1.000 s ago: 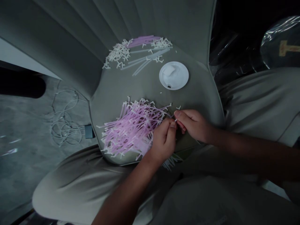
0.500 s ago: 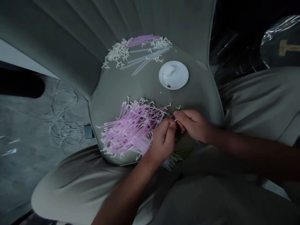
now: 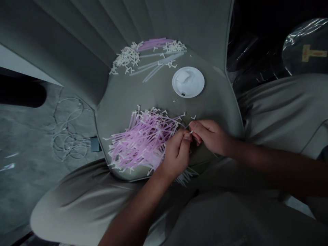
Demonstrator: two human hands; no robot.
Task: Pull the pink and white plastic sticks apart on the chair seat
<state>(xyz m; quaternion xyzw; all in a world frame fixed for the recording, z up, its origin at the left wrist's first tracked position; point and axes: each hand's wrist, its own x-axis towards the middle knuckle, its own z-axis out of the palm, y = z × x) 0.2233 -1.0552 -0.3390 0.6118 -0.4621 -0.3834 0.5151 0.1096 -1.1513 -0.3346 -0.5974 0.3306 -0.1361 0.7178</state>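
My left hand (image 3: 178, 150) is closed in a pinch at the right edge of a big pile of pink tubes with white ends (image 3: 143, 140). Right beside it, my right hand (image 3: 210, 135) pinches too. Between the fingertips of both hands shows a small white connector (image 3: 191, 132), which both seem to grip. A loose white piece (image 3: 193, 117) lies just above my right hand. Under my left hand, pale thin tubes (image 3: 186, 176) stick out at the seat's front edge.
On the grey chair seat (image 3: 153, 92) stands a white round lid (image 3: 188, 82). Behind it are white connectors (image 3: 126, 57), pink tubes (image 3: 153, 43) and clear tubes (image 3: 156, 66). Cables (image 3: 69, 136) lie on the floor at left.
The whole view has shifted slightly, so things appear a little further left. The two hands keep nearly the same pinch on the small white piece.
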